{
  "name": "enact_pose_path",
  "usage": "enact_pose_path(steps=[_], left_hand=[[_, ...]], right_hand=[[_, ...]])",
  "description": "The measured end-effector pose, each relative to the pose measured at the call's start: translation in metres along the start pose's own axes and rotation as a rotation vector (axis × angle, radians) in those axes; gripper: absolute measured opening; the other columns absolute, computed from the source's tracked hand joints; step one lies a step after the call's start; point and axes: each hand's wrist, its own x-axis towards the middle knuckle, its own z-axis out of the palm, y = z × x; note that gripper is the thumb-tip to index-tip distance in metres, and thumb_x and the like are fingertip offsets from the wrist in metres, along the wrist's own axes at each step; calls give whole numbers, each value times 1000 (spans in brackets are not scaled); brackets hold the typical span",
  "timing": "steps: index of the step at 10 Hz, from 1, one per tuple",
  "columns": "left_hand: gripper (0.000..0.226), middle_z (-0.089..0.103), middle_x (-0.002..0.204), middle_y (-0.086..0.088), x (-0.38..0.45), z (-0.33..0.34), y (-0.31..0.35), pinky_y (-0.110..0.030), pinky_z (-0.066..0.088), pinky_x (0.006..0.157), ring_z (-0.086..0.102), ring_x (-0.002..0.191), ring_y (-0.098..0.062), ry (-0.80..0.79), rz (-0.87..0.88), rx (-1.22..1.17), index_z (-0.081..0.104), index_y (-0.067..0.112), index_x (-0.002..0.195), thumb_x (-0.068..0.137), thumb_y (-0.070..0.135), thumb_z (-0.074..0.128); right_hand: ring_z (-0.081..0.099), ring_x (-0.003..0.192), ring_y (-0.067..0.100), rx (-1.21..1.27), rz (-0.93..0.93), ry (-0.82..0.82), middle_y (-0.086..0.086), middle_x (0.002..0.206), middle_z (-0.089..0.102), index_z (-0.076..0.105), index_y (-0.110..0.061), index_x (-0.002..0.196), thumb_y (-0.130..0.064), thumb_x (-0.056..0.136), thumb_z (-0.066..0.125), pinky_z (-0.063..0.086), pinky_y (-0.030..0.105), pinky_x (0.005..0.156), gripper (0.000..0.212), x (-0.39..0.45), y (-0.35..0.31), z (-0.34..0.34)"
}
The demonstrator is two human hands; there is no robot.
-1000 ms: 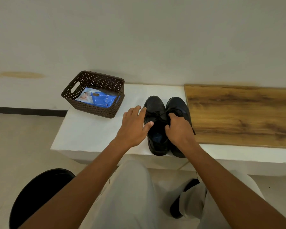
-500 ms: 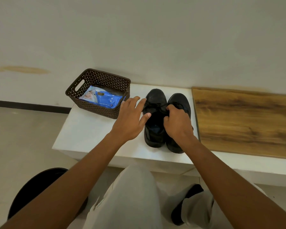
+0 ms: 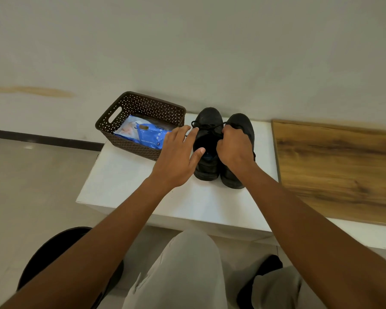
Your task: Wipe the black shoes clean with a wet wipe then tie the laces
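Two black shoes stand side by side on the white bench, toes toward the wall: the left shoe and the right shoe. A thin black lace stretches across the left shoe's top. My right hand is closed on the lace over the gap between the shoes. My left hand hovers at the left shoe's side with fingers spread, fingertips near the lace end. A blue wet wipe pack lies in the brown basket.
The basket stands on the bench's far left corner against the wall. A wooden board covers the bench to the right of the shoes. A dark round stool stands on the floor at lower left. My knees are below the bench edge.
The camera tilted so the bench sits lower and nearer. My right hand has drawn the lace taut across the left shoe. My left hand shifted slightly toward the lace.
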Motion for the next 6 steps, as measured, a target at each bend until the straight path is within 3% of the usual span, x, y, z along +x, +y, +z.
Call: enact_pose_path(steps=[2, 5, 6], left_hand=[[53, 33, 147, -3, -3, -2, -2, -43, 27, 115, 27, 138, -21, 10, 4, -28, 33, 17, 146, 101, 47, 34], [50, 42, 140, -2, -15, -14, -9, -45, 30, 112, 36, 132, -22, 29, 2, 99, 36, 17, 143, 101, 44, 34], [46, 52, 131, -3, -20, -21, -22, -49, 36, 106, 42, 127, -26, 24, -37, 228, 40, 19, 139, 99, 40, 43]], right_hand=[[63, 76, 26, -19, 15, -5, 10, 88, 65, 58, -7, 110, -13, 99, 55, 58, 40, 74, 13, 7, -3, 9], [56, 73, 23, -77, -15, -151, 6, 83, 57, 58, -6, 110, -21, 97, 59, 44, 35, 65, 20, -1, -8, -12], [60, 89, 28, -150, -16, -163, 5, 92, 57, 59, -8, 114, -26, 94, 62, 48, 39, 77, 27, -11, -20, -19]])
